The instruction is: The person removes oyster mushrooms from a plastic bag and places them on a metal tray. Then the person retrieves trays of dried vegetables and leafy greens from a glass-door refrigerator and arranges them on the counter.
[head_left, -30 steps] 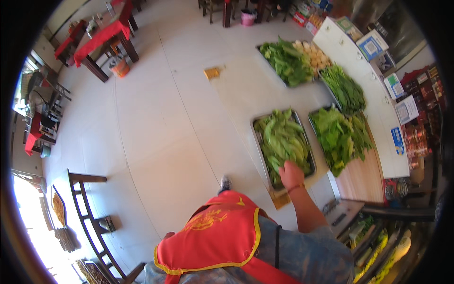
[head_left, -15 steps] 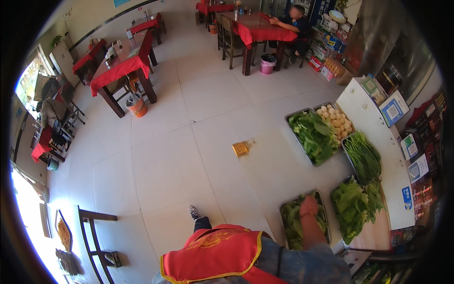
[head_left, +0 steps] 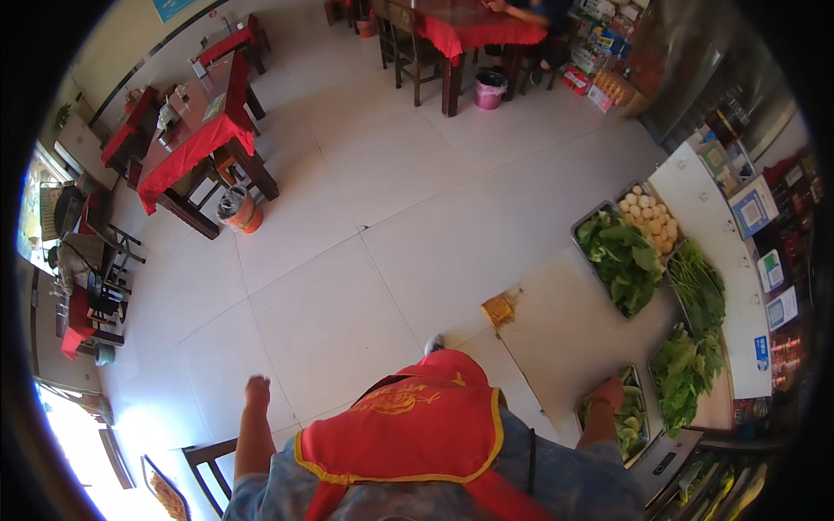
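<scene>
My right hand (head_left: 608, 392) reaches down over a metal tray (head_left: 645, 415) of leafy greens (head_left: 627, 434), at the tray's left side. Its fingers point into the leaves and are too hidden to show whether they grip any. My left hand (head_left: 258, 391) is raised over the floor at the lower left, away from any food; its fingers are too small and blurred to read. Beside the tray lies a heap of lighter leafy greens (head_left: 682, 369). Farther back stand long-stemmed greens (head_left: 698, 286), a tray of dark greens (head_left: 618, 260) and pale round balls (head_left: 647, 221).
A white counter panel (head_left: 708, 243) with code cards borders the right. A yellow patch (head_left: 498, 310) marks the pale surface ahead. Tables with red cloths (head_left: 228, 113), an orange bin (head_left: 241, 211), a pink bin (head_left: 490, 91) and a dark chair (head_left: 208, 460) stand around. A person sits at the far table.
My left hand and forearm have come into view at the lower left. My right hand has shifted to the greens tray's left side. The whole view has moved, with the trays now farther right.
</scene>
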`<state>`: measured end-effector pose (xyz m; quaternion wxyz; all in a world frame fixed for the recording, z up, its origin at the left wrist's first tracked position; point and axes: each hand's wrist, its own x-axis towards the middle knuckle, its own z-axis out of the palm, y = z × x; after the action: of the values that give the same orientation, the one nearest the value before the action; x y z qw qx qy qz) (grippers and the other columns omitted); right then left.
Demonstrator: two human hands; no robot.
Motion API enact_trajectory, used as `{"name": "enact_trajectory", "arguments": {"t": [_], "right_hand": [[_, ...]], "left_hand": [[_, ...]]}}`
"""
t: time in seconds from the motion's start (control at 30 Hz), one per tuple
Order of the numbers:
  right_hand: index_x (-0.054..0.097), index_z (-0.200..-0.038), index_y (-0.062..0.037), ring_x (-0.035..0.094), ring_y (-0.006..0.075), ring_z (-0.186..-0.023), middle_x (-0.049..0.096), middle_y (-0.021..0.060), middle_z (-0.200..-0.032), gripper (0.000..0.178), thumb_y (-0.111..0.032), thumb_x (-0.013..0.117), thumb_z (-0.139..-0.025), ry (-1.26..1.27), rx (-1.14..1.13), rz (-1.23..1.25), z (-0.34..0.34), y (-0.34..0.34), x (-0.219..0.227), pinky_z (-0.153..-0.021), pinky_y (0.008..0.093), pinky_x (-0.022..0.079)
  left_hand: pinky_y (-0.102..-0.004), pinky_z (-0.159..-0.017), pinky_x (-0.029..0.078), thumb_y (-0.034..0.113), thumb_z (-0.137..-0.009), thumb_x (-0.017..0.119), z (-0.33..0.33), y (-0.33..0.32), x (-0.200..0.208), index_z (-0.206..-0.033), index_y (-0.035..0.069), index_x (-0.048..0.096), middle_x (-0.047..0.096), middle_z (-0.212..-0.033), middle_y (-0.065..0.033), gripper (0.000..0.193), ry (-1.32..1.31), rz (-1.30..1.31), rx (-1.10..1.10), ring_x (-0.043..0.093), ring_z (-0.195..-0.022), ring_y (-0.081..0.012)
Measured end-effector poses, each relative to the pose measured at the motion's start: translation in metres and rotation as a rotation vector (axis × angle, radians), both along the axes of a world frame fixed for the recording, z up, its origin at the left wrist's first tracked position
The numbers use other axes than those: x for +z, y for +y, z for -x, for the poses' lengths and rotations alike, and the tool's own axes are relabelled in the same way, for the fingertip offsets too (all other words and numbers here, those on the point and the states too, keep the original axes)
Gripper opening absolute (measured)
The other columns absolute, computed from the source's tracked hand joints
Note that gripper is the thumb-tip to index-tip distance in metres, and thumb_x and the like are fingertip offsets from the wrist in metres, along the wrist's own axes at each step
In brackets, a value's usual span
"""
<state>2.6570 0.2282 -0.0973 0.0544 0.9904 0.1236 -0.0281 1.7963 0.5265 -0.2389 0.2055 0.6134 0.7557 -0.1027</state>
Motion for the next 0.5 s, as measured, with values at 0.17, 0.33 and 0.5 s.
{"name": "enact_trajectory", "arguments": {"t": [0.17, 0.33, 0.5], "right_hand": [[0.071, -0.101, -0.0066, 0.07, 0.0382, -0.09, 0.07, 0.0203, -0.101, 0.024, -0.025, 0.059, -0.094, -0.052, -0.187, 0.138, 0.006, 0.009, 0.027, -0.072, 0.0499, 0.059], [0.072, -0.112, -0.0091, 0.07, 0.0374, -0.098, 0.071, 0.0184, -0.107, 0.029, -0.027, 0.06, -0.093, -0.05, -0.364, 0.343, -0.012, -0.014, -0.012, -0.073, 0.0468, 0.06], [0.067, -0.121, -0.0106, 0.063, 0.0306, -0.112, 0.058, 0.0117, -0.131, 0.034, -0.032, 0.051, -0.1, 0.475, -0.421, 0.752, -0.008, 0.042, 0.011, -0.088, 0.0438, 0.058]], "left_hand": [[-0.0263, -0.063, 0.05, -0.001, -0.088, 0.05, -0.131, 0.121, 0.056, -0.108, 0.007, 0.065, 0.063, -0.085, -0.0035, 0.026, -0.969, -0.1, 0.438, 0.058, -0.07, -0.0123], [-0.0292, -0.067, 0.052, 0.005, -0.092, 0.052, -0.12, 0.075, -0.027, -0.116, 0.006, 0.063, 0.067, -0.091, -0.0065, 0.027, -0.432, 0.263, -0.09, 0.062, -0.078, -0.0139], [-0.0332, -0.074, 0.053, 0.009, -0.091, 0.055, -0.144, 0.14, -0.012, -0.113, 0.007, 0.066, 0.068, -0.095, -0.0089, 0.025, -0.261, 0.529, 0.029, 0.063, -0.088, -0.018]]}}
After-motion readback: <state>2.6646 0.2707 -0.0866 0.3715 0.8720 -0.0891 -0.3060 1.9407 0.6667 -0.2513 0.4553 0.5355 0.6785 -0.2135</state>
